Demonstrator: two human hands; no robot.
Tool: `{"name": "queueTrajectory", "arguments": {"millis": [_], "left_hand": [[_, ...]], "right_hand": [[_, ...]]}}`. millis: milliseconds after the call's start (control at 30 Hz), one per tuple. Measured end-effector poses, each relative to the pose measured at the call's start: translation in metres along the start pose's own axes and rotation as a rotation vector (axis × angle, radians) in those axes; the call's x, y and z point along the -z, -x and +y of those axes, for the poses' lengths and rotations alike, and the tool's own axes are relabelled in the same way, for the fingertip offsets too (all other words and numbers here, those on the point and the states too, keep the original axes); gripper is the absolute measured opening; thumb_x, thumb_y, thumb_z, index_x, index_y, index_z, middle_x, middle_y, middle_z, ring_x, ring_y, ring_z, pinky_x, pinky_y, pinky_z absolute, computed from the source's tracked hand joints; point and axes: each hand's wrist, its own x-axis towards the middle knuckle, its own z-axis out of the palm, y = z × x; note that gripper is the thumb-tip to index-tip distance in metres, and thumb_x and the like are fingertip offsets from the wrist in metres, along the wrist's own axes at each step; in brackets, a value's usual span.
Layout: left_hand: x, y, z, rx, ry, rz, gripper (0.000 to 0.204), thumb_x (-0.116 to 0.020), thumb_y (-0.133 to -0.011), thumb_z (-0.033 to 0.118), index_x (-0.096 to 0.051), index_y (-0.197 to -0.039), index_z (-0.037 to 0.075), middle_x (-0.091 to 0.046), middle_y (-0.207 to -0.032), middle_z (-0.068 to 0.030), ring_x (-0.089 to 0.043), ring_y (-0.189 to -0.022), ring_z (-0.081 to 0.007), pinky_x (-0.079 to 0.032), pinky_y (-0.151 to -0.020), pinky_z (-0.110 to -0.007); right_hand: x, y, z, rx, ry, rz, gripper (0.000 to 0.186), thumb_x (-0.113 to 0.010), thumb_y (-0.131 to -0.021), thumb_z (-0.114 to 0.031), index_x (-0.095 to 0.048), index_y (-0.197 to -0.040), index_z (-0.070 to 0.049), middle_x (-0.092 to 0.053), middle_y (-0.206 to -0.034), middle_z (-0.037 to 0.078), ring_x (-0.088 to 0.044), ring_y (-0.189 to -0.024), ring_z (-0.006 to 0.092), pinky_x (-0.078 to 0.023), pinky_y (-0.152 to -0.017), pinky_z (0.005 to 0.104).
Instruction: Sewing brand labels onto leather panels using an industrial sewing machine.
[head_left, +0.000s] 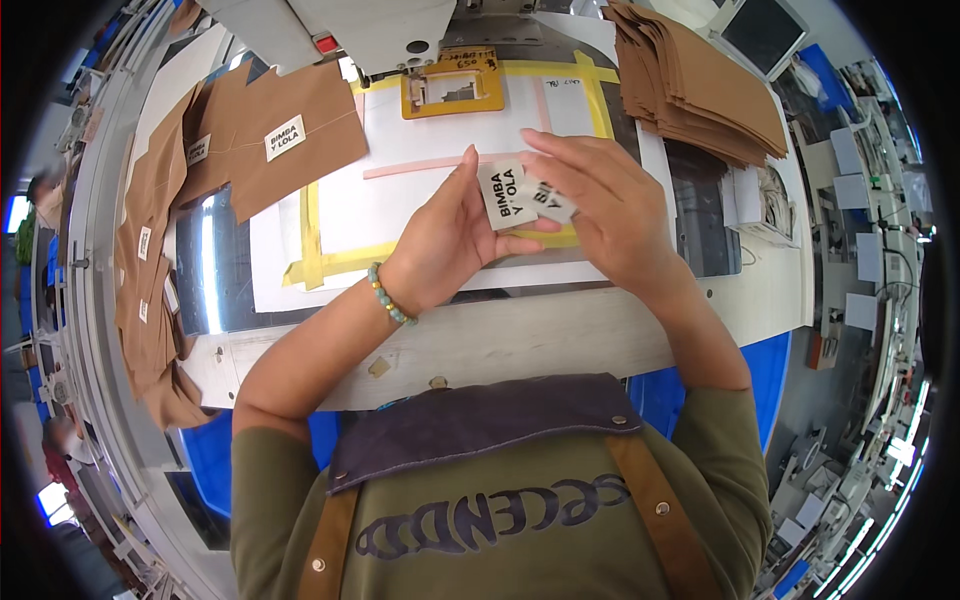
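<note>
My left hand (440, 232), with a beaded bracelet at its wrist, is turned palm up, its thumb raised beside a white label (500, 208) with black print. The label lies across its fingers. My right hand (612, 215) comes in from the other side and pinches a second white label (552, 204), which is tilted and overlaps the first. Both hands are above the white work sheet (410, 190). Beyond them, a yellow clamp frame (455, 108) with a rectangular opening sits under the head of a sewing machine (370, 30).
Brown cut pieces (330, 130), several bearing white labels, spread over the left side and hang off the table edge. A stack of brown pieces (700, 90) lies at the far right. Yellow tape (310, 235) borders the sheet. A white box (765, 205) stands at the right.
</note>
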Motion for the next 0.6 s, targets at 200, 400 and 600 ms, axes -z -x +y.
{"name": "queueTrajectory", "arguments": {"millis": [200, 400, 600], "left_hand": [[0.008, 0.006, 0.005, 0.048, -0.028, -0.167, 0.064, -0.036, -0.121, 0.053, -0.049, -0.155, 0.001, -0.065, -0.146, -0.0152, -0.074, -0.124, -0.0317, -0.065, -0.096, -0.037], [0.013, 0.011, 0.002, 0.131, -0.231, -0.127, 0.037, -0.055, -0.118, 0.024, -0.061, -0.142, -0.004, -0.071, -0.136, -0.0141, -0.075, -0.117, -0.0255, -0.064, -0.093, -0.035], [0.017, 0.031, 0.0, 0.202, -0.824, -0.193, 0.028, -0.059, -0.116, 0.017, -0.072, -0.127, -0.006, -0.078, -0.125, -0.0131, -0.077, -0.106, -0.0175, -0.066, -0.081, -0.032]], "right_hand": [[-0.013, -0.002, 0.004, 0.003, -0.153, -0.361, 0.06, -0.079, -0.083, 0.002, -0.072, -0.141, -0.009, -0.063, -0.157, 0.008, -0.063, -0.137, 0.0315, -0.056, -0.109, 0.042], [0.0, 0.007, 0.022, -0.278, -0.647, -0.388, 0.053, -0.069, -0.097, -0.009, -0.066, -0.151, -0.006, -0.064, -0.157, 0.013, -0.059, -0.142, 0.0365, -0.053, -0.114, 0.0423], [0.007, -0.005, -0.006, -0.261, -0.495, -0.534, 0.04, -0.08, -0.093, -0.01, -0.076, -0.133, -0.004, -0.077, -0.121, 0.014, -0.074, -0.108, 0.0294, -0.058, -0.091, 0.0407]]}}
